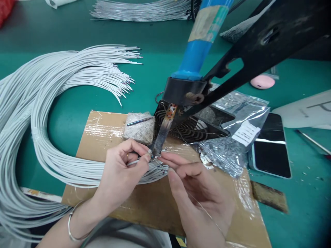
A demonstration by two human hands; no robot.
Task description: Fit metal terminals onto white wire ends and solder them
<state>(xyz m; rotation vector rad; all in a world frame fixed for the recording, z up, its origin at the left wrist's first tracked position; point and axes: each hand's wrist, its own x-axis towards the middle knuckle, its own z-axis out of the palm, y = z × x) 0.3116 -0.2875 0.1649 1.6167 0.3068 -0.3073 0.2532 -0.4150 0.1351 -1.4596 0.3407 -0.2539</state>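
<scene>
Two hands: left hand point(121, 172), right hand point(199, 189); one soldering iron point(199, 44); one phone point(271, 151); one fan point(191, 127); one bracelet point(71, 224)

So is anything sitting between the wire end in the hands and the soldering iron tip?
Nothing visible. The left hand pinches a white wire right at the soldering iron tip, and the right hand brings a thin strand to the same spot. The gap looks clear.

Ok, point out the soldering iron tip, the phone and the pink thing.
soldering iron tip point(160, 137), head view, on the flat grey blade.
phone point(271, 153), head view, on the dark screen.
pink thing point(262, 82), head view, on its rounded top.
</scene>
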